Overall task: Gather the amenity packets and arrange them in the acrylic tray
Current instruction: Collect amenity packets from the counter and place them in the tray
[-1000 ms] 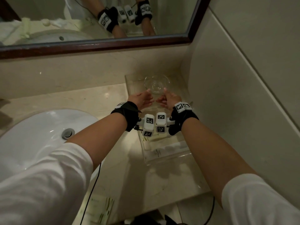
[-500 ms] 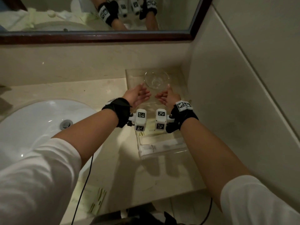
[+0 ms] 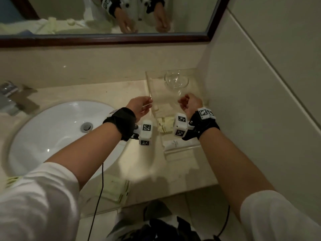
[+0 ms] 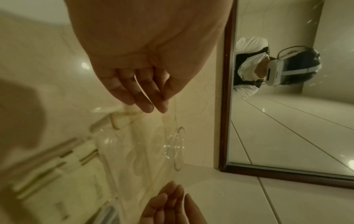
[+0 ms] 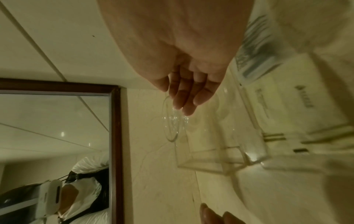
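Note:
The clear acrylic tray stands on the counter against the right wall. At its far end is a glass bowl. Pale green amenity packets lie in the tray's middle and a white packet at its near end. My left hand is at the tray's left wall, its fingers straight and holding nothing. My right hand hovers over the tray's right side with relaxed fingers, also empty, just short of the bowl.
Left of the tray is a white sink with a faucet behind it. More packets lie at the counter's front edge, and another at the far left. A framed mirror hangs above, and a tiled wall closes the right.
My hands were close together over the tray and have spread apart, the left to its left wall, the right to its right side. Both stay empty.

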A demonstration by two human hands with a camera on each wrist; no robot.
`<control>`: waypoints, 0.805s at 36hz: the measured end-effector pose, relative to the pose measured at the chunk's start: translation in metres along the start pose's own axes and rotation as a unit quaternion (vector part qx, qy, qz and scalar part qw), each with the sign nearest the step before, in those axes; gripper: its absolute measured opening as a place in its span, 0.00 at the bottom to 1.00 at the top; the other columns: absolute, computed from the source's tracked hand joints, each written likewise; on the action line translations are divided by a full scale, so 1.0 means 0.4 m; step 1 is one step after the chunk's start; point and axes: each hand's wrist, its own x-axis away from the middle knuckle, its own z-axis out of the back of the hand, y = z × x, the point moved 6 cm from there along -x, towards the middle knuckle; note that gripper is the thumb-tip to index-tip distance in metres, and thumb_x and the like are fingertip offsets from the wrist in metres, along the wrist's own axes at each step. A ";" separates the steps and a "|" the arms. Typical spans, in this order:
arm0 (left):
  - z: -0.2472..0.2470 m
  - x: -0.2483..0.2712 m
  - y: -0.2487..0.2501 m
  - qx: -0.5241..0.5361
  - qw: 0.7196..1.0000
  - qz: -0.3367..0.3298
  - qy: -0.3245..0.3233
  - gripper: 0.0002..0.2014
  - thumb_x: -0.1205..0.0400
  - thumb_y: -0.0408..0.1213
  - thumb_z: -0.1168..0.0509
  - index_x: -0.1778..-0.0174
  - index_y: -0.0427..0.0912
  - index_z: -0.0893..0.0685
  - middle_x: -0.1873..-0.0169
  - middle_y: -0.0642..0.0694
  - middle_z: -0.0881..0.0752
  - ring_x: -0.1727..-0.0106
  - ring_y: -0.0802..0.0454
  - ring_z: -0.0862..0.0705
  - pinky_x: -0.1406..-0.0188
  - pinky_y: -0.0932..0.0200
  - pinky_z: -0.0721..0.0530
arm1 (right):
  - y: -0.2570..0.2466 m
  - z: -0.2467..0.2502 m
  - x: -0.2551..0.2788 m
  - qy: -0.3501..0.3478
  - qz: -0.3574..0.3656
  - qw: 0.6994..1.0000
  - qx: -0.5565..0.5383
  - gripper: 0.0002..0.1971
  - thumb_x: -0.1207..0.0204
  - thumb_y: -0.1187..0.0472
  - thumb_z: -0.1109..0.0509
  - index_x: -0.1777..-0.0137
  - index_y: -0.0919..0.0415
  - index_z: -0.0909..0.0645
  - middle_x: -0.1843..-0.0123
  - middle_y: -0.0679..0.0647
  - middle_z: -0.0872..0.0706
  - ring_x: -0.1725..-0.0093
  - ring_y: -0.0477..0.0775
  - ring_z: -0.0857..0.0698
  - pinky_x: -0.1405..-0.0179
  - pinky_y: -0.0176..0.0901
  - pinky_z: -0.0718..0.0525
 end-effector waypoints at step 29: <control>0.541 0.323 -0.215 -0.355 0.933 0.023 -0.056 0.04 0.21 0.33 0.31 0.58 0.47 0.18 0.59 0.49 0.17 0.61 0.56 0.20 0.61 0.64 0.23 | 0.478 -0.116 0.473 -0.200 0.126 0.688 0.686 0.15 0.25 0.53 0.28 0.48 0.65 0.16 0.48 0.58 0.13 0.51 0.55 0.17 0.54 0.43 0.23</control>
